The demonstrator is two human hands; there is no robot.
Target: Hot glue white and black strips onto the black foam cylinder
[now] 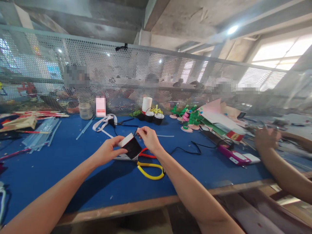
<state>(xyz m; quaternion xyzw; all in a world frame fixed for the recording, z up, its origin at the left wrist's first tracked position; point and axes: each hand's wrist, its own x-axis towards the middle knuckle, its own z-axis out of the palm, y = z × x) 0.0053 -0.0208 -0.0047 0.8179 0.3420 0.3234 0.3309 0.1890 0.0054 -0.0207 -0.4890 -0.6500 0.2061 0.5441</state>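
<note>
My left hand grips a small black cup with a white rim, held tilted above the blue table. My right hand pinches a thin black wire handle at the cup's rim. Under my hands lie scissors with yellow and red handles. A black cord runs right across the table from beneath my right wrist.
Finished black cups and a white roll stand at the back by the perforated metal screen. Green and pink craft pieces, clear sticks, a white strap and a magenta tool lie around. Another person's hand reaches in at the right.
</note>
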